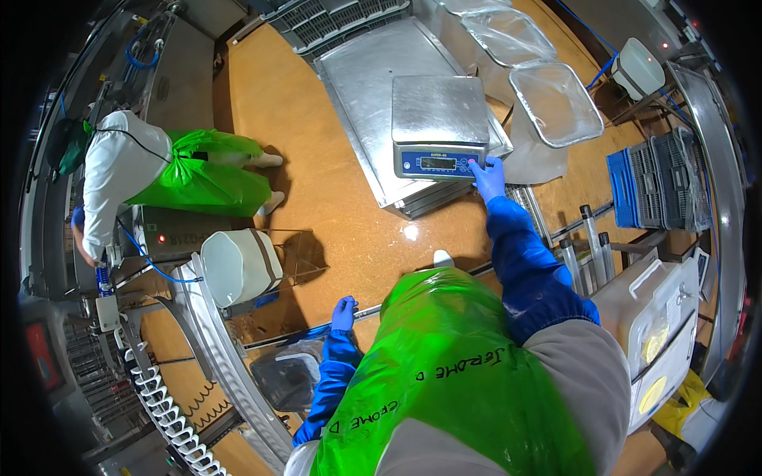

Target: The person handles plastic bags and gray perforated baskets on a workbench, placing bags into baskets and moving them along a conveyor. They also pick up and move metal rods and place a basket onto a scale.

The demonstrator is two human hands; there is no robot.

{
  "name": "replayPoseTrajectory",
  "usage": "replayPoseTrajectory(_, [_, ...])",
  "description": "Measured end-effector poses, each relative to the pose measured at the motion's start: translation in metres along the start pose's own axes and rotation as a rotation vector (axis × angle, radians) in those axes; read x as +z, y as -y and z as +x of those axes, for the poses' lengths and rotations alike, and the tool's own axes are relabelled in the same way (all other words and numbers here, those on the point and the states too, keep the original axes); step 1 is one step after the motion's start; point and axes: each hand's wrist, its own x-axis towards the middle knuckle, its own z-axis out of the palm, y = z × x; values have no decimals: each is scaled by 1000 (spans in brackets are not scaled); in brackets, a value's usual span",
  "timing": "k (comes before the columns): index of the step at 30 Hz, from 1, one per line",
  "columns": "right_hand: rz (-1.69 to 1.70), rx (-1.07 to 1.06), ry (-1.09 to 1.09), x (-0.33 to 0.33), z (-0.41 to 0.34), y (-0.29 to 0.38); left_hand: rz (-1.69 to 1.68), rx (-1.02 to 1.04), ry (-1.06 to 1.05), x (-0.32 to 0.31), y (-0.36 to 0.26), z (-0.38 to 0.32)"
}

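Note:
My right hand (489, 179), in a blue glove and blue sleeve, touches the right end of the button panel on a bench scale (440, 110). The scale has a bare steel platform and a blue front panel with a dark display. It stands on a stainless steel table (363, 77). Low beside my green plastic apron (452, 357), my left hand (344, 313), gloved in blue, hangs with its fingers curled; whether it holds anything cannot be told. Lined wire-frame bag holders (556, 104) stand just right of the scale.
At the left, a co-worker in a green apron (196, 178) leans over machinery. A white plastic bin (238, 268) hangs by a curved metal rail. Grey crates (339, 24) sit behind the table. Stacked crates (655, 178) and a translucent tub (643, 297) lie to the right.

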Motion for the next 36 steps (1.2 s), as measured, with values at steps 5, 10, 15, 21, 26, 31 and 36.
replayPoseTrajectory(5, [-41,47,78,3,10,3,82,-108,-15,-3,13,-14])
replayPoseTrajectory(10, [-660,-165,149,21,18,43,67,-232,-54,-27,49,-30])
replayPoseTrajectory(15, [-996,-261,191,61,46,106,0,-152,-104,-34,64,-39])
replayPoseTrajectory(21, [-933,-387,198,85,68,112,-42,-172,-195,-3,54,-55])
replayPoseTrajectory(26, [-757,-426,230,80,77,95,-77,-239,-235,5,52,-68])
replayPoseTrajectory(31, [-555,-511,218,67,20,22,-94,-249,-227,-2,80,-75])
replayPoseTrajectory(36, [-628,-355,694,43,-76,-42,-95,-232,-258,8,81,-81])
